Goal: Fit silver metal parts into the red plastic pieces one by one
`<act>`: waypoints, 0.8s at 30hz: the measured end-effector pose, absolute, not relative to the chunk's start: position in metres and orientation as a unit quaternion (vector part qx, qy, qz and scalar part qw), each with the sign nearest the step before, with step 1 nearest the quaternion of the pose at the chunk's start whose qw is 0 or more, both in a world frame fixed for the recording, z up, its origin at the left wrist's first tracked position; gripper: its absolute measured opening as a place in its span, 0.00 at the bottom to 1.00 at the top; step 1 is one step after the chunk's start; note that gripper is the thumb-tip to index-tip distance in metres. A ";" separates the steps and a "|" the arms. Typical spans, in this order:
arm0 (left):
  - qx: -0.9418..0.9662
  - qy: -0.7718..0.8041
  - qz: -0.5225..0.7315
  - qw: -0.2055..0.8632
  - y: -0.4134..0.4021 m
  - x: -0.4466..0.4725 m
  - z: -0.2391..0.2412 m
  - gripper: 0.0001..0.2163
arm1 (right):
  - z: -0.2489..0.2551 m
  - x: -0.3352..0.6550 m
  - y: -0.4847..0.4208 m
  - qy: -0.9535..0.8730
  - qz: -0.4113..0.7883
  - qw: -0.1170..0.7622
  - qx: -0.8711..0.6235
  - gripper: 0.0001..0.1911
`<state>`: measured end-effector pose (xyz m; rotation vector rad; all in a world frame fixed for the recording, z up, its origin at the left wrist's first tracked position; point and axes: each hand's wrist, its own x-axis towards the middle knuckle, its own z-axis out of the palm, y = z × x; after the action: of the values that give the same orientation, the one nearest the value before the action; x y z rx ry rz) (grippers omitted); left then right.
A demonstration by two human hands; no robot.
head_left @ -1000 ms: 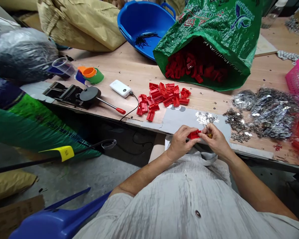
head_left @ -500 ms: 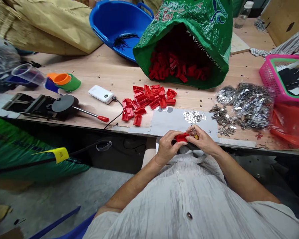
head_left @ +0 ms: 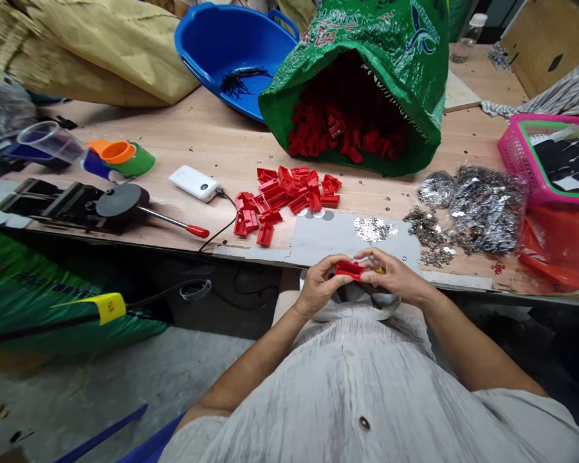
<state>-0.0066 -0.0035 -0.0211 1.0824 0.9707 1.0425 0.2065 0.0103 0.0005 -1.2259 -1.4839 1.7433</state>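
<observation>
My left hand [head_left: 318,286] pinches a small red plastic piece [head_left: 349,269] at the near table edge, just above my lap. My right hand [head_left: 393,278] meets it from the right, fingers closed on the same piece, with a small yellow-handled tool [head_left: 379,270] tucked under them. A heap of similar red pieces [head_left: 284,196] lies on the table beyond my left hand. A little pile of shiny metal bits [head_left: 374,228] rests on a grey sheet [head_left: 332,238] just past my hands.
A green sack [head_left: 390,77] full of red pieces lies open at the back. Behind it stands a blue tub [head_left: 222,45]. Bags of metal parts [head_left: 482,206] and a pink basket [head_left: 516,154] are at right. A white power bank [head_left: 195,183] and black lever tool [head_left: 116,202] sit left.
The view swung to the right over the last second. My hands stayed together at the table edge; the red piece has been turned slightly and my right fingers now cover more of the tool.
</observation>
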 end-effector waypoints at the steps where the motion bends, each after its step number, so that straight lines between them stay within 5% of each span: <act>1: 0.450 0.413 0.457 0.647 -0.004 -0.007 -0.023 0.16 | 0.001 0.214 0.018 -0.583 0.590 0.272 -0.488 0.20; 5: 0.382 0.375 0.462 0.707 -0.004 -0.007 -0.025 0.22 | -0.004 0.252 0.056 -0.667 0.261 0.264 -0.646 0.08; 8: 0.340 0.356 0.464 0.737 -0.004 -0.007 -0.021 0.24 | -0.012 0.271 0.078 -0.704 0.136 0.209 -0.665 0.08; 16: 0.315 0.354 0.463 0.749 -0.004 -0.005 -0.020 0.28 | -0.014 0.262 0.096 -0.702 0.105 0.079 -0.700 0.08; 24: 0.300 0.358 0.473 0.747 -0.002 -0.003 -0.025 0.27 | -0.013 0.261 0.098 -0.687 0.121 0.066 -0.714 0.08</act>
<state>-0.0033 -0.0025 -0.0248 0.6565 0.7826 1.0349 0.2606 0.0979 -0.0129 -2.1530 -2.0720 0.3640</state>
